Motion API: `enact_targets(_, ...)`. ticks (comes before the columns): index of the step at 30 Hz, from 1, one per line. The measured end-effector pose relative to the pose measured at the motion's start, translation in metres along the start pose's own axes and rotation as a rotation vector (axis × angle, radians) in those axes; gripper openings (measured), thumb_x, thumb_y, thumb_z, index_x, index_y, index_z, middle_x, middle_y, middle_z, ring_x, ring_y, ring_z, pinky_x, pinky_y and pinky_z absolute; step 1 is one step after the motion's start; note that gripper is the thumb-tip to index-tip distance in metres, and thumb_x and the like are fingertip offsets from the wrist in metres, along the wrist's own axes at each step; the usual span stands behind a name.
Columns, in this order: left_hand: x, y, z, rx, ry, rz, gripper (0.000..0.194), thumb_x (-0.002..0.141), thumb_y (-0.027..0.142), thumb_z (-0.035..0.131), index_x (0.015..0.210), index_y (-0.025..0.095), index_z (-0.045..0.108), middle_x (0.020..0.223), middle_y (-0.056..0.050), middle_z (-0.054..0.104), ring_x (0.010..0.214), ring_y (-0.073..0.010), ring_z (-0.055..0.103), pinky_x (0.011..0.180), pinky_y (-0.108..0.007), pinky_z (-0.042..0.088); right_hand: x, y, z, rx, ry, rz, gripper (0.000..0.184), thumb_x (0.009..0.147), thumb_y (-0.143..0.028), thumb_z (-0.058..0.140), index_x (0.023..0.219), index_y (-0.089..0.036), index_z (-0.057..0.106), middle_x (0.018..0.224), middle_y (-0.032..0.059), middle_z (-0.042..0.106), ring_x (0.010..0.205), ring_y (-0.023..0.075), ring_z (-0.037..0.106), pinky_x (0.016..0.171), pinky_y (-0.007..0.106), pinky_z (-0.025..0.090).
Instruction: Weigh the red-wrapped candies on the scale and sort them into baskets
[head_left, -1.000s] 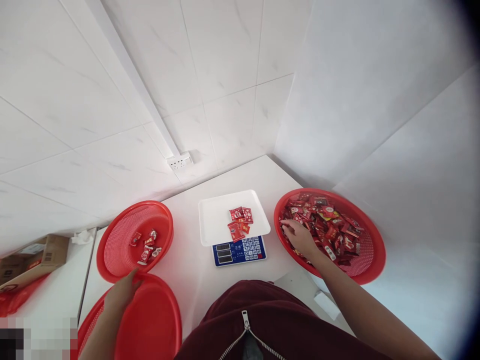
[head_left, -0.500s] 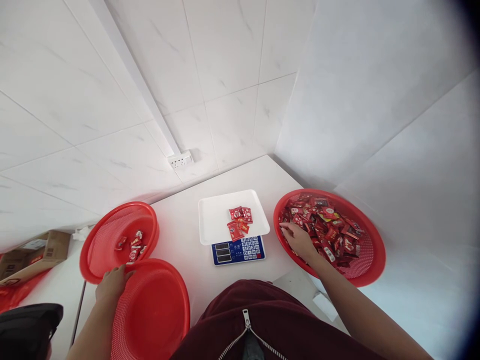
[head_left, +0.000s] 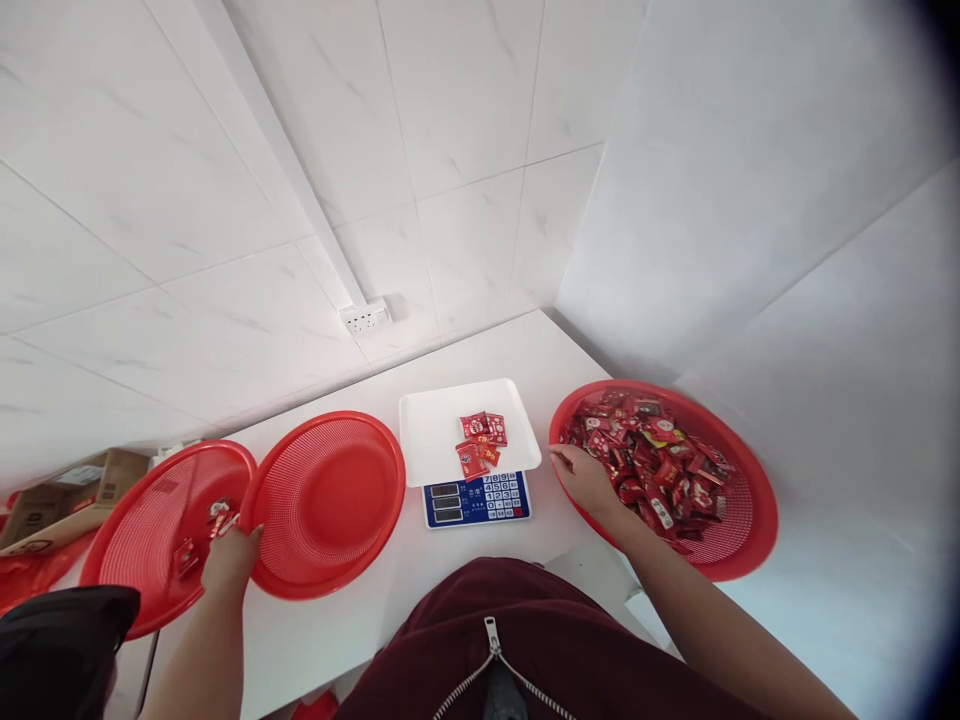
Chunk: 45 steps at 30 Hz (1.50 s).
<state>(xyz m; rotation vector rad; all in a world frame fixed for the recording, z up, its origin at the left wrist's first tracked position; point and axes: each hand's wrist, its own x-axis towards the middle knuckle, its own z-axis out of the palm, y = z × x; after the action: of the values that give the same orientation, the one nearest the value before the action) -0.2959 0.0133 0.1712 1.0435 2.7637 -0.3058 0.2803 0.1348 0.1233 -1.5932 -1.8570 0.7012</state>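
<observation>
My left hand [head_left: 231, 560] is closed at the point where two red baskets meet. It grips the near rim of the bare red basket [head_left: 324, 592], and its fingers reach over the edge of the left red basket [head_left: 112, 590], where a few small red packets [head_left: 219, 518] lie. My right hand [head_left: 583, 478] hovers over the left rim of the right red basket [head_left: 765, 545], fingers curled together; whatever is in them is hidden. Many red wrapped packets [head_left: 667, 470] fill that basket. Between the hands, several red packets [head_left: 480, 440] rest on the white tray [head_left: 424, 430] of a scale.
The blue scale keypad [head_left: 477, 502] faces me on the white table [head_left: 360, 630]. A wall socket [head_left: 366, 317] is behind. At far left are a cardboard box [head_left: 67, 495] and red plastic [head_left: 37, 570]. A dark rounded shape [head_left: 60, 650] intrudes at lower left.
The bare basket has moved away from me to beside the scale. The left basket has shifted left and toward me. My right hand has drawn slightly left, onto the rim.
</observation>
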Motion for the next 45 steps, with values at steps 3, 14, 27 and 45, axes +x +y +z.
enact_targets(3,-0.005,0.006,0.000,-0.043,-0.034,-0.055,0.064,0.082,0.048,0.035,0.113,-0.002,0.057,0.105,-0.030,0.062,0.092,-0.0383,0.063,0.067,-0.043,0.049,0.008,-0.010,0.011,-0.006,-0.049,-0.064,0.031,0.086,-0.027,0.039,0.101,-0.019,0.064,0.103,0.0090,0.066,0.097,0.0220,0.061,0.087,0.037,0.048)
enact_targets(14,-0.064,0.060,-0.012,-0.151,0.308,0.091,0.063,0.086,0.042,0.036,0.140,0.010,0.030,0.149,-0.025,0.018,0.136,-0.0398,0.021,0.104,-0.056,0.025,0.060,-0.056,0.054,-0.198,-0.269,-0.186,0.039,0.085,-0.030,0.051,0.123,-0.021,0.055,0.141,0.0129,0.035,0.125,0.0309,0.040,0.099,0.045,0.038)
enact_targets(27,-0.192,0.246,-0.007,-1.210,-0.560,0.568,0.050,0.078,0.043,0.060,0.121,0.021,0.052,0.124,-0.013,0.057,0.103,-0.0219,0.059,0.090,-0.038,0.047,0.029,-0.071,0.050,0.580,-0.145,0.116,0.020,0.084,-0.029,0.044,0.102,-0.023,0.051,0.096,0.0027,0.062,0.087,0.0177,0.060,0.078,0.034,0.048)
enact_targets(45,-0.163,0.184,-0.019,-1.766,-0.373,-0.213,0.051,0.085,0.020,0.053,0.131,0.022,0.032,0.099,-0.010,0.065,0.081,-0.0164,0.068,0.080,-0.032,0.053,0.014,-0.079,0.071,-0.221,-0.392,-0.378,0.033,0.078,-0.014,0.059,0.111,-0.018,0.060,0.116,0.0122,0.054,0.108,0.0266,0.050,0.091,0.041,0.042)
